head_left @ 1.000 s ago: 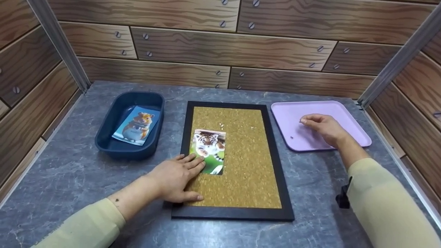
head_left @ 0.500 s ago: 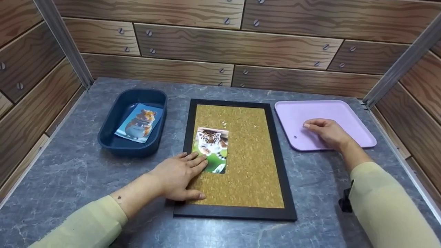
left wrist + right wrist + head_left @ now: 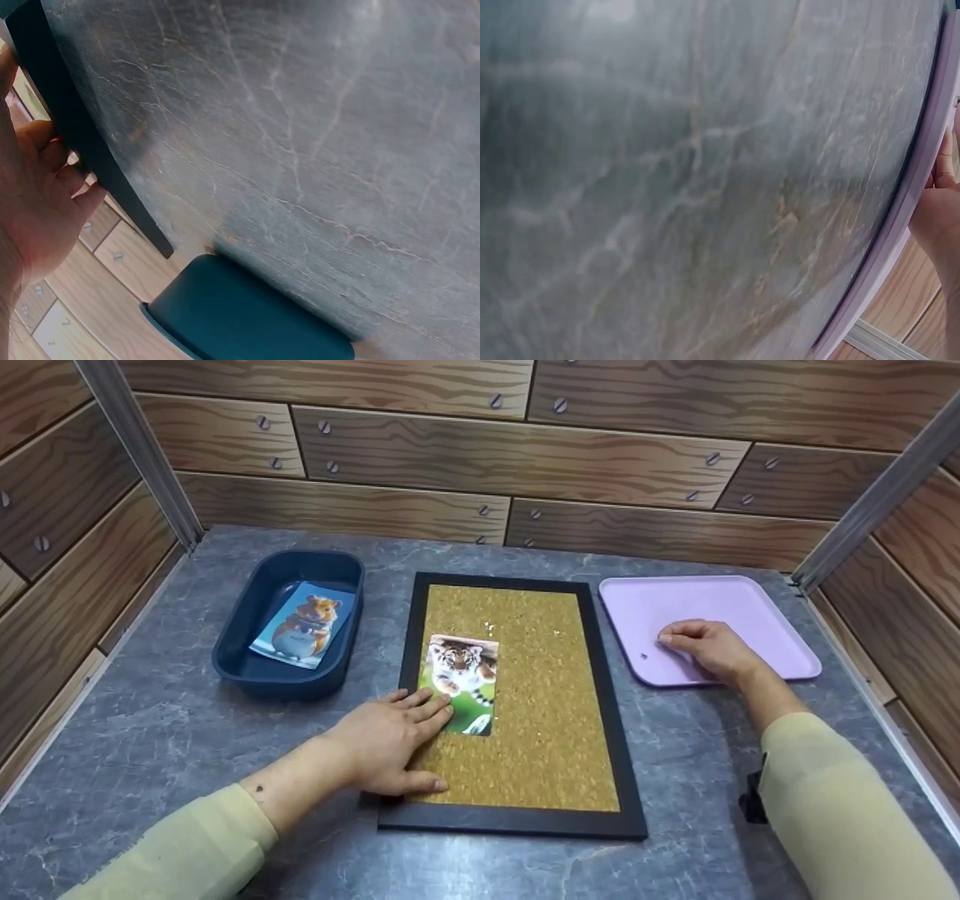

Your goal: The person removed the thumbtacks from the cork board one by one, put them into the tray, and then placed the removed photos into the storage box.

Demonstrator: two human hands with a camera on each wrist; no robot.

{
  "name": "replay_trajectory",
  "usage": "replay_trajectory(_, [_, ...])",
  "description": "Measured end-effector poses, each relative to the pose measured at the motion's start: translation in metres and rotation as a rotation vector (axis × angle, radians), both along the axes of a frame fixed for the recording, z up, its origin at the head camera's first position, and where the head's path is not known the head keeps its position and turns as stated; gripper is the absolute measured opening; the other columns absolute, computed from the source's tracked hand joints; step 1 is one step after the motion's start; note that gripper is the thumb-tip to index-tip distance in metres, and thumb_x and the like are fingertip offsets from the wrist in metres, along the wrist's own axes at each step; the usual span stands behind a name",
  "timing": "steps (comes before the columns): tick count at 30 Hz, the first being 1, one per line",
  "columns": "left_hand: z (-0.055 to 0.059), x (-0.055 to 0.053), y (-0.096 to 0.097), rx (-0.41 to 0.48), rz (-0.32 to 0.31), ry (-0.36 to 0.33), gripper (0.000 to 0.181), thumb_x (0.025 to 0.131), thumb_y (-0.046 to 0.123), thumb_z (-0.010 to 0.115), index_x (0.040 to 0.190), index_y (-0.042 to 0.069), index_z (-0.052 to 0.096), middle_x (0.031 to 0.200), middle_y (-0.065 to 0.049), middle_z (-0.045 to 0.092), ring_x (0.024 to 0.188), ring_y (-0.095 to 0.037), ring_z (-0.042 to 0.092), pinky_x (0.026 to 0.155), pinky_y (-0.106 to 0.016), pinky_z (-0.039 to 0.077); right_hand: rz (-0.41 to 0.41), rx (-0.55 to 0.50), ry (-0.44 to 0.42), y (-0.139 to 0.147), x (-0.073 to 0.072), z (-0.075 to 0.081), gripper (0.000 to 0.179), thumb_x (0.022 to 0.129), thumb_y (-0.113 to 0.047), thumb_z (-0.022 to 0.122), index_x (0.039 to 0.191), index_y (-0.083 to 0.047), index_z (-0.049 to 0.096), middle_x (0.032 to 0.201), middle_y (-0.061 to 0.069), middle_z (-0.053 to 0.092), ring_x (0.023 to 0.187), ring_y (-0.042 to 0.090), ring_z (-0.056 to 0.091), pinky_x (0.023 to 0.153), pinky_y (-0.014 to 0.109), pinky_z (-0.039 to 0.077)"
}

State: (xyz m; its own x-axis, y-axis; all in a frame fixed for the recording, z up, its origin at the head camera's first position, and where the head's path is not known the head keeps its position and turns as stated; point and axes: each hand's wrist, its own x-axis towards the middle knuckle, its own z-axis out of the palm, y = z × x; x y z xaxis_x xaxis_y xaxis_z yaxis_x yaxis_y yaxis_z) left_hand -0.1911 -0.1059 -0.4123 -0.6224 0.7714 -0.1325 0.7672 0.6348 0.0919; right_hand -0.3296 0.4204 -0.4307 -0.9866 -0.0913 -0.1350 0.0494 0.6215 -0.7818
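Observation:
My left hand [image 3: 382, 746] lies flat over the left side of a black-framed cork board [image 3: 555, 720]. Its fingertips rest on the lower left of a tiger cub picture [image 3: 466, 679] placed on the cork, and the thumb touches the cork below. Over the pink tray [image 3: 757, 622], my right hand [image 3: 709, 649] has thumb and forefinger pinched together on a small pin, mostly hidden by the fingertips. Another small dark pin [image 3: 643, 656] lies on the tray just left of that hand. In the left wrist view, the left fingers [image 3: 56, 154] reach over the board's edge.
A dark blue tub [image 3: 289, 682] stands left of the board, holding a hamster picture [image 3: 304, 626]. Small shiny bits [image 3: 489, 627] show on the upper cork. Wood-patterned walls [image 3: 420, 457] enclose the grey marbled table [image 3: 510, 866] at the back and sides.
The head view has shifted slightly. My right hand has lowered a little over the tray toward its near side, fingers still pinched. The left hand stays in place on the picture.

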Motion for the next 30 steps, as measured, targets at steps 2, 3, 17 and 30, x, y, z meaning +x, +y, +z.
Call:
replay_trajectory(2, [0.0,0.0,0.0,0.007,-0.004,0.0,0.096,0.099,0.073,0.054,0.163,0.003,0.039,0.169,-0.015,0.037,0.156,-0.036,0.032,0.124,-0.055,0.032,0.004,0.014,0.011,-0.001,0.0,0.001,0.043,0.105,-0.032,0.071,0.126,0.005,0.071,0.106,-0.019,0.068,0.099,0.005,0.054,0.081,0.02,0.043])
replay_trajectory(3, [0.0,0.0,0.0,0.01,-0.004,0.001,0.096,0.099,0.073,0.054,0.163,0.003,0.039,0.168,-0.015,0.038,0.156,-0.036,0.032,0.124,-0.055,0.032,0.006,0.02,0.016,-0.001,0.001,0.001,0.043,0.104,-0.032,0.071,0.126,0.005,0.071,0.106,-0.019,0.068,0.1,0.006,0.054,0.081,0.019,0.042])
replay_trajectory(17, [0.0,0.0,0.0,0.004,-0.001,-0.003,0.097,0.099,0.073,0.054,0.164,0.003,0.038,0.169,-0.015,0.037,0.157,-0.036,0.032,0.124,-0.055,0.031,-0.018,-0.028,-0.018,0.002,-0.001,0.001,0.041,0.106,-0.029,0.069,0.131,0.004,0.07,0.1,-0.02,0.069,0.089,0.008,0.054,0.069,0.022,0.042])
replay_trajectory(30, [0.0,0.001,0.0,-0.008,0.002,-0.001,0.097,0.099,0.073,0.054,0.164,0.003,0.038,0.169,-0.015,0.036,0.157,-0.037,0.031,0.125,-0.055,0.031,-0.043,-0.168,0.064,-0.006,-0.003,0.025,0.042,0.106,-0.022,0.069,0.138,0.005,0.065,0.104,-0.023,0.072,0.1,0.0,0.061,0.089,0.018,0.048])
